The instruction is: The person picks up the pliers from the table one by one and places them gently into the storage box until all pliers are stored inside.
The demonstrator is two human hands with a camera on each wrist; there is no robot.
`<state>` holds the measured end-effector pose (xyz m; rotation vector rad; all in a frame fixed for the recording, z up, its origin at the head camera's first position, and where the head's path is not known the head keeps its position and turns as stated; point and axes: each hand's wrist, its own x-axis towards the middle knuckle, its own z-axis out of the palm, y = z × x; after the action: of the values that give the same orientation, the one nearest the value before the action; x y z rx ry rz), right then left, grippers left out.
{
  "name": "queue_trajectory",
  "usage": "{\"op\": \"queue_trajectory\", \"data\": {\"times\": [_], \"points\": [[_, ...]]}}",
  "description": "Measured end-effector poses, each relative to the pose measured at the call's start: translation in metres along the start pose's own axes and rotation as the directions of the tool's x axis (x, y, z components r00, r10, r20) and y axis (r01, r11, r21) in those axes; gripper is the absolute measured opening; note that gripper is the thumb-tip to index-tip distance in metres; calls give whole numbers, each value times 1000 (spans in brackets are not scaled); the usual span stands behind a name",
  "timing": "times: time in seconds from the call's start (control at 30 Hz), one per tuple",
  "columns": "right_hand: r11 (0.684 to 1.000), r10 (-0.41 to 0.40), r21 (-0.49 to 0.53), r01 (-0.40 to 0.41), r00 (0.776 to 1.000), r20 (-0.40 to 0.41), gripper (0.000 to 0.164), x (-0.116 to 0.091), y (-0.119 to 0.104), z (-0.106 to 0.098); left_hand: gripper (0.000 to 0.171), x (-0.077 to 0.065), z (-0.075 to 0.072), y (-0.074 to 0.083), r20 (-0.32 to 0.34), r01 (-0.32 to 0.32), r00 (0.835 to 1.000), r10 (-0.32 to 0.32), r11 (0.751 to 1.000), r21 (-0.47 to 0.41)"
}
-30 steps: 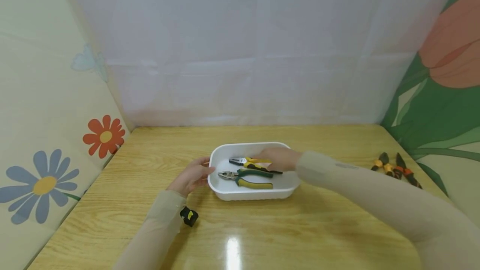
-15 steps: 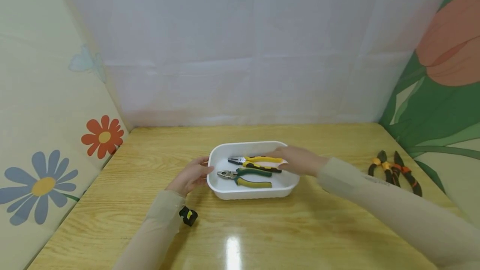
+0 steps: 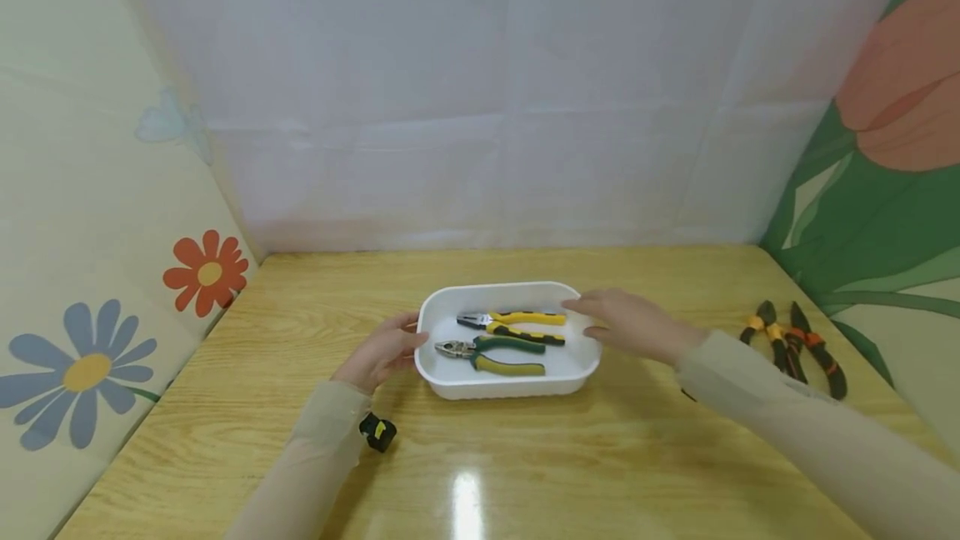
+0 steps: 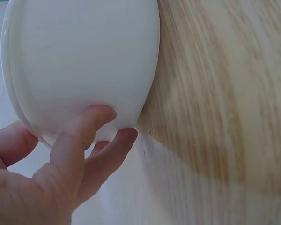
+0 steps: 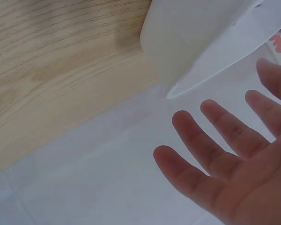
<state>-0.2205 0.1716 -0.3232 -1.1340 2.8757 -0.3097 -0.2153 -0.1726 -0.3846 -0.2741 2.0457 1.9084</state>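
Observation:
A white plastic basin (image 3: 506, 391) stands on the table in the head view. In it lie combination pliers with yellow-and-black handles (image 3: 525, 336) and, nearer, pliers with green-and-yellow handles (image 3: 510, 369), both with jaws to the left. My left hand (image 3: 381, 353) grips the basin's left end; in the left wrist view its thumb hooks over the rim and its fingers (image 4: 105, 157) press the outer wall. My right hand (image 3: 636, 325) is over the basin's right end. In the right wrist view, its fingers (image 5: 189, 133) are spread, hold nothing and appear apart from the basin.
On the wooden table (image 3: 637, 457), orange-collared pliers (image 3: 772, 332) and red-collared pliers (image 3: 821, 357) lie at the far right. A small black-and-yellow object (image 3: 378, 432) sits by my left sleeve. Part of a dark thing (image 3: 688, 395) shows under my right sleeve. A white backdrop (image 3: 480, 148) rises behind.
My right hand has let go of the yellow-and-black pliers, leaving them in the basin, and moved right to the basin's right end. My left hand has kept its grip.

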Motion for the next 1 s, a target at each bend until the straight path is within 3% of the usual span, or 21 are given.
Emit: {"op": "queue_trajectory", "data": {"times": [0.33, 0.7, 1.0], "points": [[1000, -12, -8, 11, 995, -96, 43, -17, 9, -5, 50, 0, 1, 0, -1, 3, 1000, -3, 1000, -3], [994, 106, -25, -108, 992, -67, 45, -33, 12, -11, 50, 0, 0, -1, 4, -3, 1000, 3, 1000, 5], [992, 106, -50, -112, 989, -101, 46, -45, 16, -11, 50, 0, 0, 1, 1, 5, 1000, -5, 1000, 14]]}}
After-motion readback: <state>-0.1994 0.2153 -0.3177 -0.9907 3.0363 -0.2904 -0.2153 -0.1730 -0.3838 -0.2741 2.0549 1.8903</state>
